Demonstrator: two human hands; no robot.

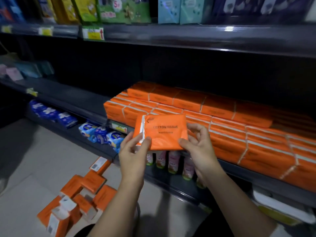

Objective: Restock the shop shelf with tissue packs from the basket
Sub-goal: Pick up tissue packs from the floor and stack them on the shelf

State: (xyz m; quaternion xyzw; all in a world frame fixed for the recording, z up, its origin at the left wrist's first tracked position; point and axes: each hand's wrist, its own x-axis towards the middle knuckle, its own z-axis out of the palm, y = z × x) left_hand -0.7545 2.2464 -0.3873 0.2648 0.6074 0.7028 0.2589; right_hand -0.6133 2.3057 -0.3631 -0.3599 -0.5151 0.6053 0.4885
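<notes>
An orange tissue pack [164, 132] marked "COTTON TISSUE" is held flat in front of the shelf edge. My left hand [133, 151] pinches its left lower corner, and my right hand [198, 144] grips its right lower side. Behind it, the dark middle shelf [82, 100] carries rows of stacked orange tissue packs [222, 117], filling its right part. Down at the lower left lies a heap of several more orange packs [80, 199]; the basket under them cannot be made out.
The left part of the middle shelf is bare. Blue and white packs [100, 132] line the lower shelf, with pink bottles [172, 161] under my hands. The upper shelf [205, 35] holds green, yellow and light-blue boxes. Pale floor [42, 151] lies at the left.
</notes>
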